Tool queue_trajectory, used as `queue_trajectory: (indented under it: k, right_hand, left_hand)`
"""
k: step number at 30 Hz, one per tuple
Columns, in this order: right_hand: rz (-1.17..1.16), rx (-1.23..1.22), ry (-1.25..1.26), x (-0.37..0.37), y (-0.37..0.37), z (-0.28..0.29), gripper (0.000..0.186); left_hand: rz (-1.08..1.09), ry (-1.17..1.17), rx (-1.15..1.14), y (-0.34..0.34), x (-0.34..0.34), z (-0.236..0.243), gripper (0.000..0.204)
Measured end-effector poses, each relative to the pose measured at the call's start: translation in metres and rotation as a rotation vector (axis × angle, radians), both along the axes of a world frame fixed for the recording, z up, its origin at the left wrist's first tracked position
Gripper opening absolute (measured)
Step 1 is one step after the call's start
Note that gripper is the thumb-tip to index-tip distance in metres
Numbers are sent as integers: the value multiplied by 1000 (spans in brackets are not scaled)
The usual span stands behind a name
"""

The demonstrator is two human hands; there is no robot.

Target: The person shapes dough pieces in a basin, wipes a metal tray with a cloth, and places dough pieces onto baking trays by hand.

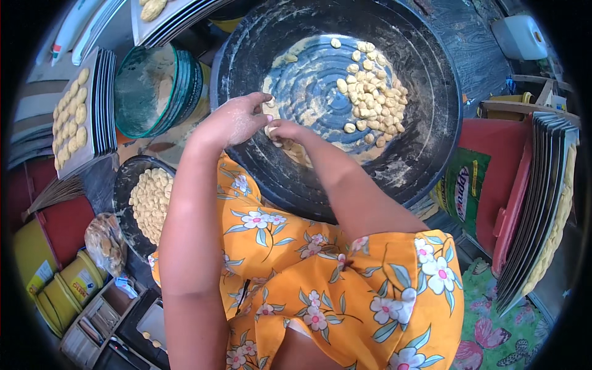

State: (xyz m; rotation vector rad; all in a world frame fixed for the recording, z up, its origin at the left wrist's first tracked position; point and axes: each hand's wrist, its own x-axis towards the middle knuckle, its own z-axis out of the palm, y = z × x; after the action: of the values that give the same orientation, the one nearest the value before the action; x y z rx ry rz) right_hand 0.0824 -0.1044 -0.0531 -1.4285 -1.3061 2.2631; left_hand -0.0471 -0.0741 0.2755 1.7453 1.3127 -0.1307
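A large black round basin (425,92) dusted with flour fills the upper middle. On its right side lies a heap of small pale dough pieces (373,95). My left hand (237,120), floury across its back, reaches over the basin's left rim. Its fingers are bent around a small dough piece (269,105). Right beside it, my right hand (287,131) is closed, fingertips pinching another dough piece (270,130) against the inner left wall. My fingers partly cover both pieces. A few more pieces lie under and beside the right hand.
A smaller black basin (120,203) full of dough pieces stands at left, near my left forearm. Behind it are a green tub (148,126) and stacked trays (105,102) topped with shaped dough. More stacked trays (536,203) stand at right, beside a red container (493,179).
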Motion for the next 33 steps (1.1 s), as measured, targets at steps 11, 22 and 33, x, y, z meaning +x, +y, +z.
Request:
queue_trajectory:
  k: [11, 22, 33]
  right_hand:
    - [-157, 392, 165, 75, 1, 204, 43]
    - [-368, 423, -1266, 157, -43, -20, 95]
    - [-176, 423, -831, 172, -98, -29, 44]
  left_hand:
    - [152, -235, -297, 3, 9, -26, 50]
    - [-5, 12, 29, -6, -1, -28, 53]
    - [44, 55, 71, -22, -38, -14, 53]
